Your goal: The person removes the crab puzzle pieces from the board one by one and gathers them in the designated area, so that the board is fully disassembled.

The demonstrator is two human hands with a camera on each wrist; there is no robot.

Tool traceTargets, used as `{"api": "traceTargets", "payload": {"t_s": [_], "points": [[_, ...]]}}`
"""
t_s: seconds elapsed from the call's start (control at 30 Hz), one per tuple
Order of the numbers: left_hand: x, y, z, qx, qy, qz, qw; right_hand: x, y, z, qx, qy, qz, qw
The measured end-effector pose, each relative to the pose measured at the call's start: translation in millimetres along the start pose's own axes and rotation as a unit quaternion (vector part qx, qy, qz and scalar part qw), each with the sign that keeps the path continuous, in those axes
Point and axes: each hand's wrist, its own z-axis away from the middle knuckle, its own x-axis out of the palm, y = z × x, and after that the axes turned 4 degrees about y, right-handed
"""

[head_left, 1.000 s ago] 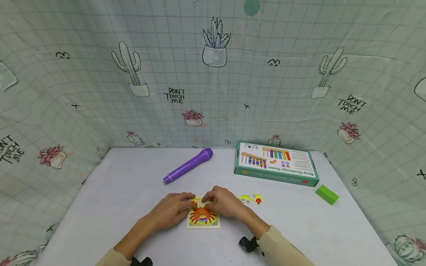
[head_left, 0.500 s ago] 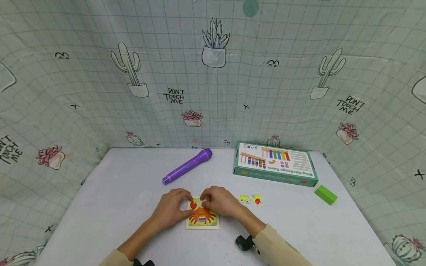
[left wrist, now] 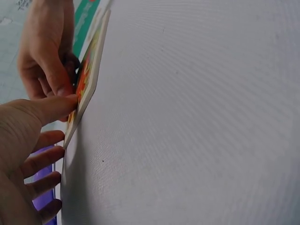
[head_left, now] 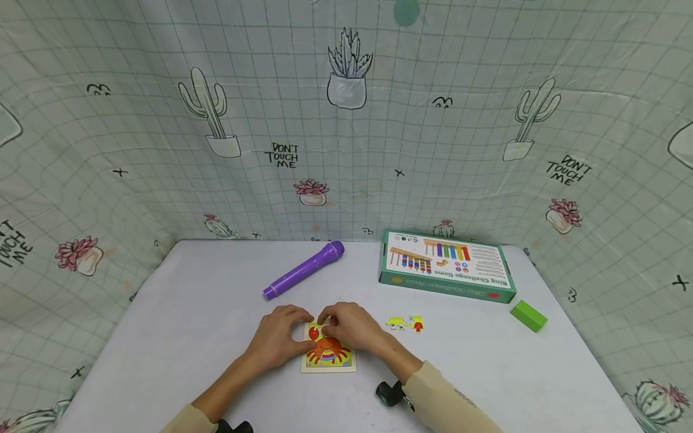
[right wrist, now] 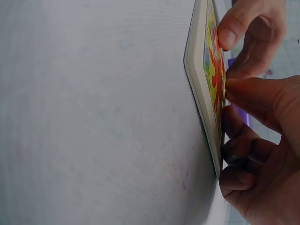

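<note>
A small square jigsaw puzzle (head_left: pixel 329 370) with a pale border and an orange crab picture lies flat before me. My left hand (head_left: pixel 275 338) holds its left side, thumb on the picture and fingertips at the upper left corner. From the other side my right hand (head_left: pixel 353 325) reaches over the top, thumb and forefinger pinched at a yellow puzzle piece near the top middle; the fingers mostly hide it. The right wrist view shows that thumb (right wrist: pixel 251 91) at the picture, with the other fingers curled. Two loose puzzle pieces, one yellow (head_left: pixel 397 322) and one with red (head_left: pixel 417 325), lie right of the hand.
A purple toy microphone (head_left: pixel 304 270) lies behind the puzzle on the white table (head_left: pixel 206 307). At the back right is a green and white game box (head_left: pixel 448 264), with a green block (head_left: pixel 529 316) near its front corner. A patterned cloth (head_left: pixel 346 138) hangs behind the table.
The left fingers have drawn back from the top of the picture to the left edge, uncovering the red claw. The right fingertips have shifted slightly left along the top.
</note>
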Motion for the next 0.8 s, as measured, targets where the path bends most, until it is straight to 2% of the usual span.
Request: {"api": "traceTargets", "payload": {"t_s": [0.33, 0.8], "points": [[-0.6, 1.9, -1.8, -0.005, -0.008, 0.001, 1.0, 0.1, -0.9, 3.9, 0.018, -0.011, -0.027, 0.9994], [-1.9, 0.8, -2.2, -0.006, -0.008, 0.005, 0.9999, -0.6, -2.2, 6.6, 0.016, -0.026, -0.045, 0.9985]]}}
